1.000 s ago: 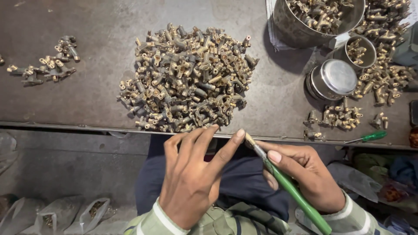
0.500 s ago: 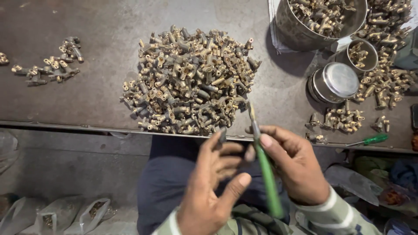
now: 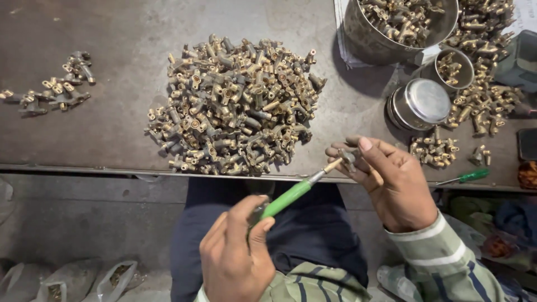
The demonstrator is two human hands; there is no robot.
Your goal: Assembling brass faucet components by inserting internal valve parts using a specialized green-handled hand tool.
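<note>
At lower centre, the left hand (image 3: 235, 260) is closed around the handle of a green-handled screwdriver (image 3: 293, 194), its tip meeting a small brass valve fitting (image 3: 349, 158) pinched in the right hand (image 3: 391, 182) at centre right. The fitting looks rigid, dense and smooth, probably best gripped across its body. A heap of brass fittings (image 3: 235, 106) covers the dark metal worktop (image 3: 112, 128) above.

Metal table (image 3: 112, 33): central heap of brass fittings (image 3: 235, 106); steel pot (image 3: 391, 28); round tin (image 3: 422, 103); second green screwdriver (image 3: 464, 177); floor bags (image 3: 84, 282), possibly plastic.

Two green-handled screwdrivers (image 3: 288, 197) (image 3: 467, 177), three metal pots (image 3: 391, 25) (image 3: 450, 68) (image 3: 422, 103), two hands (image 3: 232, 257) (image 3: 391, 179).
</note>
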